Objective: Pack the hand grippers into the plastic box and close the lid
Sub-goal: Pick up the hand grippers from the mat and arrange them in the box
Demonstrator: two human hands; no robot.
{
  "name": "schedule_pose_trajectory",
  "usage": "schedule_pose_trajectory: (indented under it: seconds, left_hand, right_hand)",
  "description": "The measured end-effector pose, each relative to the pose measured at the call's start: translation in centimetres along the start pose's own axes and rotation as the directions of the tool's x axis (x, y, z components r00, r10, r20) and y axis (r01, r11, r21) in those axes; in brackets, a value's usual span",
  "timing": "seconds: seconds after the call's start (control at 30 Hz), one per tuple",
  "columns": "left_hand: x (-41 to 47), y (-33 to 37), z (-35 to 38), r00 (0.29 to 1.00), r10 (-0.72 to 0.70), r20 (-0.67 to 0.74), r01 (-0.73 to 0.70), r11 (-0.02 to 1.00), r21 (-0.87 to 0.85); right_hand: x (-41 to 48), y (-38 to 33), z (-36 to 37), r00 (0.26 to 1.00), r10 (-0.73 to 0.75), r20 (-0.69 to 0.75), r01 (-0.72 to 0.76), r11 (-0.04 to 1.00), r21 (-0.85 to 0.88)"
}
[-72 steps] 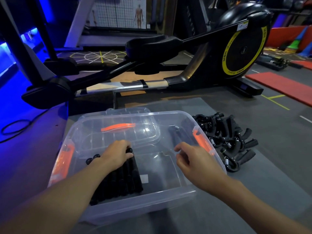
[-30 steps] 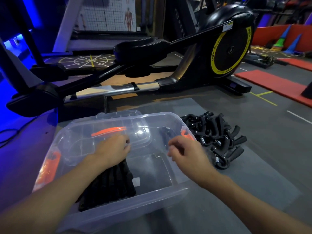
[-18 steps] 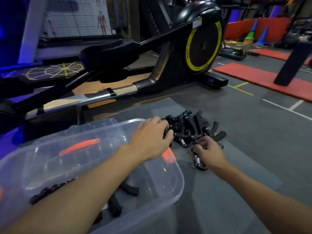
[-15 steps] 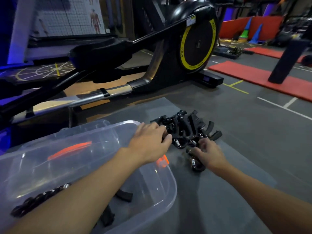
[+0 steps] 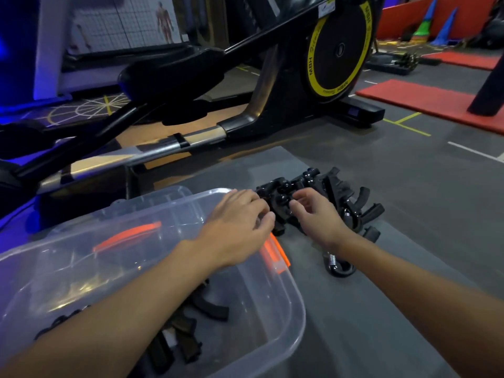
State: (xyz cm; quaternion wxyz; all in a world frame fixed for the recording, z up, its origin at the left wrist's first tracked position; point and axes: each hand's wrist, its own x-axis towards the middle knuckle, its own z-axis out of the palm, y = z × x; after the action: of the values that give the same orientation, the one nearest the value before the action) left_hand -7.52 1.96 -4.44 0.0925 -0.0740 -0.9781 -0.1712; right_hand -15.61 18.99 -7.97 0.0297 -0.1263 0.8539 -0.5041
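Note:
A clear plastic box (image 5: 294, 315) with orange latches sits at the lower left, holding several black hand grippers (image 5: 188, 336) under my left forearm. Its clear lid (image 5: 152, 203) stands behind it. To the right of the box lies a pile of black hand grippers (image 5: 341, 195) on a grey mat. My left hand (image 5: 237, 227) reaches across the box's right end and its curled fingers touch the pile's left side. My right hand (image 5: 316, 214) rests on the pile's middle with fingers curled round a gripper. One gripper with a steel spring (image 5: 338, 264) lies apart, nearer me.
A black elliptical trainer with a yellow-ringed flywheel (image 5: 338, 50) stands right behind the box and pile, its metal rail (image 5: 174, 141) close by. Red mats (image 5: 425, 102) lie on the grey floor at the right. The grey mat (image 5: 368, 323) runs toward me.
Both hands left the box and moved right to the pile. My right hand shifted from the pile's near side up onto its middle. The view swung right.

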Motion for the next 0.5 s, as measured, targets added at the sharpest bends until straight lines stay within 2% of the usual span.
schedule_pose_trajectory:
  seconds: [0.13,0.2,0.3,0.4,0.5]
  left_hand:
    - [-3.7,-3.0,-1.2,0.991,-0.039,-0.131,0.027,0.995,-0.091]
    - [-5.4,-4.6,-1.7,0.984,-0.085,-0.154,0.07,0.992,-0.101]
    - [-7.6,-7.8,-1.5,0.978,-0.204,-0.04,0.199,0.975,-0.098]
    - [-9.4,-10.6,-0.4,0.95,-0.286,0.128,0.295,0.954,-0.051]
    - [-10.0,-12.2,1.2,0.901,-0.36,0.244,0.366,0.93,0.021]
  right_hand:
    - [-1.7,-5.0,1.7,0.99,-0.06,0.124,0.044,0.991,0.127]
    - [-2.8,-6.6,2.5,0.978,-0.079,0.195,0.054,0.99,0.132]
    - [-4.3,-7.6,3.8,0.954,-0.096,0.283,0.11,0.993,-0.036]
    - [-5.1,-7.3,4.6,0.948,-0.101,0.301,0.167,0.965,-0.2]
    - [-5.4,-7.2,4.8,0.941,-0.105,0.322,0.186,0.954,-0.234]
